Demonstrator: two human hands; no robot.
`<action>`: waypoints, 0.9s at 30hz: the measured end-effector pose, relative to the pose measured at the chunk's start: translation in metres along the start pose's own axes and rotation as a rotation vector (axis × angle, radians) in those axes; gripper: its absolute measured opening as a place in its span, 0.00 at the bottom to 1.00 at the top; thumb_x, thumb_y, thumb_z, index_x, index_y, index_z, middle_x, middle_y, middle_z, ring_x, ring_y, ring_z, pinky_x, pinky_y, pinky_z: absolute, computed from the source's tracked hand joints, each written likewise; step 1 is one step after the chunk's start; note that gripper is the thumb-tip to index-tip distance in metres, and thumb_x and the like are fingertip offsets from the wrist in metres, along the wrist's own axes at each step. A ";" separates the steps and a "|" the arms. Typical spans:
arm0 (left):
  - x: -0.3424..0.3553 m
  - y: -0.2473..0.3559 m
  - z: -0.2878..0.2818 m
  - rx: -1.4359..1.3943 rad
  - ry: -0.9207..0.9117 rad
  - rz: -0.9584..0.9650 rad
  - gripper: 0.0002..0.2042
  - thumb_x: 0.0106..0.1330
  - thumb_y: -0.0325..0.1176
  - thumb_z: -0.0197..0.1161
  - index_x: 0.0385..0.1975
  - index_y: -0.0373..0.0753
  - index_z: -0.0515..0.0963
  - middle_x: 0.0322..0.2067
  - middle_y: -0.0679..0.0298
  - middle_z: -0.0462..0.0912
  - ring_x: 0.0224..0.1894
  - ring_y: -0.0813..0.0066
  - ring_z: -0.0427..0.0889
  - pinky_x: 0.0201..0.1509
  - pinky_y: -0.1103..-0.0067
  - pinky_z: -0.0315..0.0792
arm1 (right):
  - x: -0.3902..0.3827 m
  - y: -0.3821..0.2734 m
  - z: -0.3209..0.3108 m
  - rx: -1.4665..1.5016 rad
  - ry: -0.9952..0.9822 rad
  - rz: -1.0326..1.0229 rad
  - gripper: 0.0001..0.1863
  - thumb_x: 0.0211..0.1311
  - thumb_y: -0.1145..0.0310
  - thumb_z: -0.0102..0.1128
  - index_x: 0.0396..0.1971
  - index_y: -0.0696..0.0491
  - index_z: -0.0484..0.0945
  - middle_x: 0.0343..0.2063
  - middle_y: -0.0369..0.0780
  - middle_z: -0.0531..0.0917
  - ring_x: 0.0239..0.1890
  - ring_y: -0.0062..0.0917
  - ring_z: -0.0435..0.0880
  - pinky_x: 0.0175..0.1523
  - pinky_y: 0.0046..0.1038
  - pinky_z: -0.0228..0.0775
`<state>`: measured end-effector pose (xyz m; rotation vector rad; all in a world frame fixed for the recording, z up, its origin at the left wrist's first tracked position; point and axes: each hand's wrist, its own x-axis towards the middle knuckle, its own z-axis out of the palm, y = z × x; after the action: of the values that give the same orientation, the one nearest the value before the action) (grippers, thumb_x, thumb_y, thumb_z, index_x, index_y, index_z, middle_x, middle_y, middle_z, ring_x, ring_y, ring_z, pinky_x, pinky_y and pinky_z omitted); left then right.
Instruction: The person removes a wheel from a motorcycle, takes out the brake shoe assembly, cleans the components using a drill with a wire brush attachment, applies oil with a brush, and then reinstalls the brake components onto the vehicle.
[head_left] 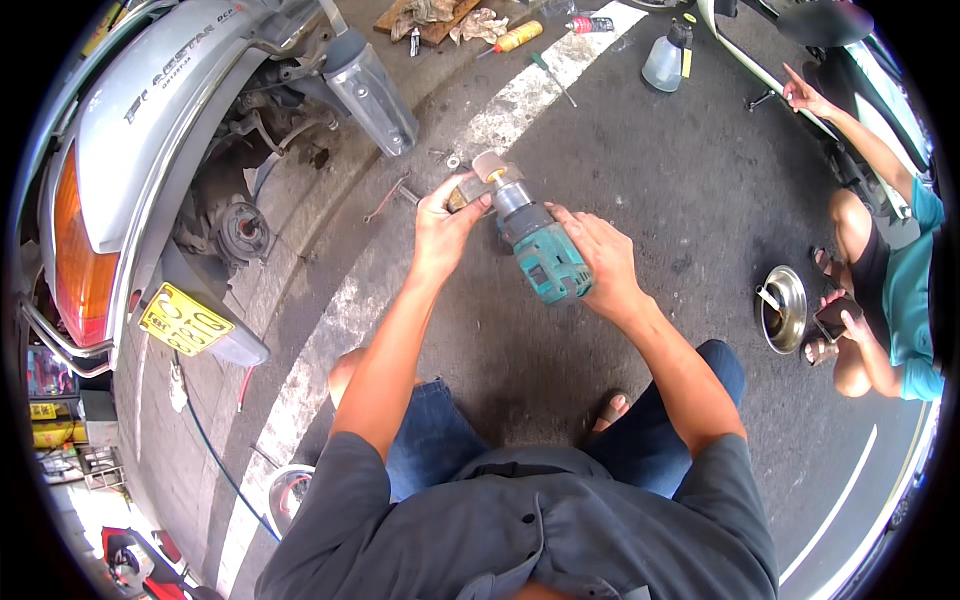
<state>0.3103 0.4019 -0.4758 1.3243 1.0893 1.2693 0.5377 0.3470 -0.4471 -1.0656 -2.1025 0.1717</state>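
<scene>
My right hand (607, 258) is wrapped round the teal power drill (548, 260), whose chuck points away from me. In the chuck sits a bit with a round brownish grinding head (487, 164). My left hand (442, 232) pinches a short brown-and-grey piece that looks like a brake shoe (465, 193). This piece is held right beside the grinding head; whether they touch I cannot tell. My left fingers hide part of it.
At left stands a silver scooter (170, 90) with an exposed hub (243, 230). Tools lie beyond my hands, near a spray bottle (665, 62). On the right, a person in teal (912, 300) sits by a metal bowl (783, 309), holding a phone (836, 316).
</scene>
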 end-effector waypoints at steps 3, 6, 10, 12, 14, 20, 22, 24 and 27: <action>0.000 -0.005 0.000 -0.011 -0.003 -0.006 0.15 0.61 0.25 0.68 0.48 0.34 0.79 0.36 0.70 0.84 0.37 0.86 0.78 0.43 0.84 0.73 | -0.002 -0.005 0.006 -0.032 -0.066 -0.036 0.38 0.39 0.70 0.68 0.58 0.52 0.71 0.35 0.39 0.80 0.36 0.34 0.80 0.39 0.33 0.72; -0.001 -0.007 0.005 -0.029 0.023 -0.033 0.15 0.60 0.26 0.69 0.48 0.34 0.79 0.34 0.71 0.84 0.34 0.86 0.79 0.40 0.84 0.74 | -0.005 -0.005 0.012 -0.064 -0.083 -0.103 0.38 0.38 0.69 0.68 0.58 0.51 0.71 0.35 0.39 0.79 0.36 0.34 0.80 0.39 0.33 0.72; -0.004 0.002 0.004 -0.054 0.024 -0.068 0.16 0.60 0.29 0.71 0.47 0.34 0.80 0.34 0.72 0.83 0.34 0.88 0.78 0.39 0.85 0.73 | -0.005 0.000 0.000 -0.045 -0.039 0.000 0.40 0.34 0.72 0.70 0.57 0.52 0.71 0.36 0.39 0.80 0.38 0.35 0.80 0.42 0.33 0.73; -0.003 0.004 0.002 -0.035 0.049 -0.057 0.16 0.60 0.29 0.70 0.47 0.35 0.80 0.34 0.72 0.83 0.35 0.89 0.77 0.39 0.86 0.72 | -0.009 0.013 0.002 -0.050 -0.017 -0.001 0.42 0.32 0.73 0.71 0.57 0.53 0.71 0.36 0.40 0.80 0.38 0.35 0.80 0.42 0.33 0.73; 0.001 0.005 0.000 0.074 0.031 -0.051 0.16 0.61 0.29 0.70 0.48 0.35 0.79 0.34 0.73 0.83 0.35 0.89 0.76 0.40 0.87 0.72 | -0.011 0.016 0.004 -0.042 0.003 0.052 0.42 0.32 0.72 0.71 0.57 0.54 0.70 0.36 0.40 0.80 0.37 0.36 0.81 0.42 0.34 0.73; 0.001 -0.011 0.002 -0.007 0.011 0.009 0.14 0.59 0.20 0.64 0.46 0.35 0.81 0.37 0.67 0.85 0.39 0.85 0.79 0.45 0.82 0.75 | 0.001 -0.008 0.013 -0.011 -0.080 -0.091 0.33 0.40 0.72 0.68 0.54 0.56 0.73 0.34 0.41 0.80 0.36 0.36 0.81 0.41 0.34 0.74; 0.004 -0.012 -0.006 0.101 0.034 0.017 0.16 0.60 0.24 0.67 0.48 0.33 0.79 0.36 0.67 0.84 0.36 0.85 0.79 0.41 0.85 0.73 | 0.001 -0.009 0.014 0.103 -0.086 -0.068 0.34 0.39 0.71 0.69 0.54 0.56 0.74 0.37 0.43 0.81 0.37 0.38 0.82 0.43 0.34 0.75; 0.007 0.000 -0.018 -0.012 0.146 -0.136 0.15 0.62 0.25 0.66 0.48 0.32 0.78 0.35 0.65 0.84 0.35 0.84 0.79 0.39 0.84 0.74 | -0.009 0.002 0.018 0.138 -0.084 -0.066 0.34 0.41 0.71 0.69 0.54 0.58 0.73 0.41 0.42 0.82 0.38 0.32 0.83 0.44 0.31 0.75; 0.006 -0.008 -0.061 -0.386 0.314 -0.315 0.13 0.64 0.27 0.64 0.47 0.32 0.77 0.35 0.62 0.85 0.30 0.81 0.78 0.33 0.82 0.75 | -0.018 0.011 0.032 0.491 -0.002 0.499 0.23 0.49 0.71 0.67 0.47 0.61 0.76 0.37 0.38 0.83 0.37 0.22 0.81 0.43 0.27 0.73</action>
<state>0.2497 0.4128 -0.4836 0.6516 1.1412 1.3869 0.5290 0.3473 -0.4846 -1.2462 -1.6288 0.8801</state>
